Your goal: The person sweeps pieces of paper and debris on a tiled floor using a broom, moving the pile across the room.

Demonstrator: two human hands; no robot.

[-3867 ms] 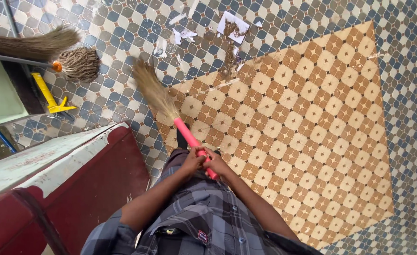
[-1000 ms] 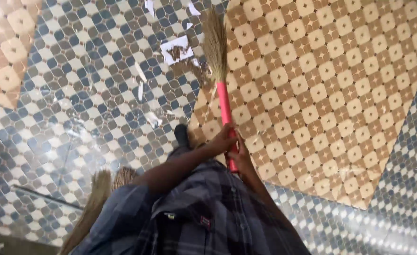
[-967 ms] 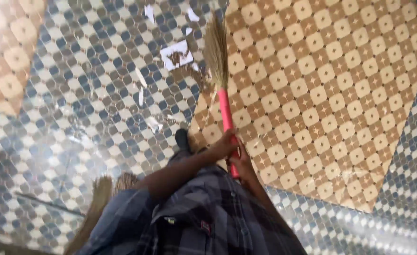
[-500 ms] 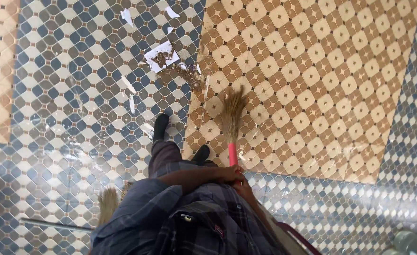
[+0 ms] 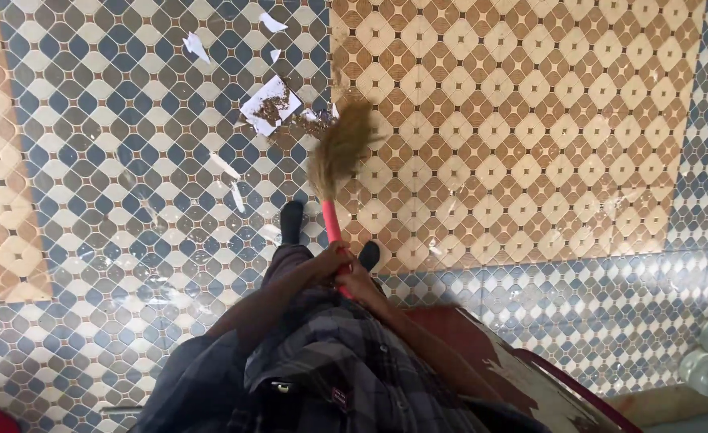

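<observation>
Both hands, left hand point(image 5: 327, 261) and right hand point(image 5: 359, 281), closed around pink-handled straw broom point(image 5: 339, 152); bristles at brown dirt pile point(image 5: 306, 124) beside white paper scrap point(image 5: 270, 104). Short, low strokes best.

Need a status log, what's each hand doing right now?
Left hand: closed on the broom's pink handle.
Right hand: closed on the same handle, lower.

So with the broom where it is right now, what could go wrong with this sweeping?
The broom bristles are blurred in mid-swing right beside the brown dirt pile, so a hard stroke could scatter it across the tiled floor. The loose paper scraps lie spread out and might flutter away rather than gather. Both the left hand and right hand grip the pink handle close to the shoes, so debris may end up underfoot.
</observation>
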